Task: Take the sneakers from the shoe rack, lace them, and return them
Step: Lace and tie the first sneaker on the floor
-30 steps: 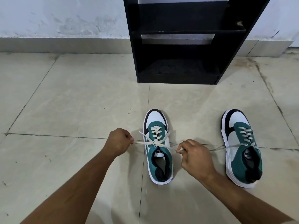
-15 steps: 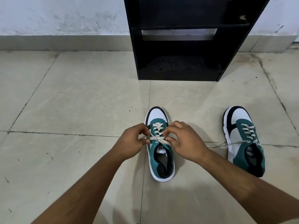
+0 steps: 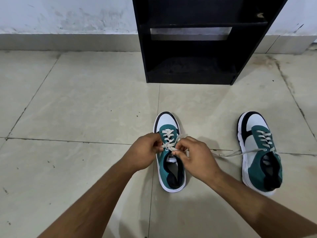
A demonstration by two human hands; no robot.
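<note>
Tying the lace on the near sneaker (image 3: 169,152)
Your left hand (image 3: 145,152) and right hand (image 3: 197,157), spread wide a second ago, now pinch its lace (image 3: 169,145) together; second sneaker (image 3: 257,152) right of it, shoe rack (image 3: 190,40) beyond on tiled floor (image 3: 77,100) against the wall (image 3: 68,14)

Two bare forearms, no sleeves, watches or rings visible. Left hand (image 3: 145,152) at 8 o'clock of right hand (image 3: 197,157); fingernails short.
</note>
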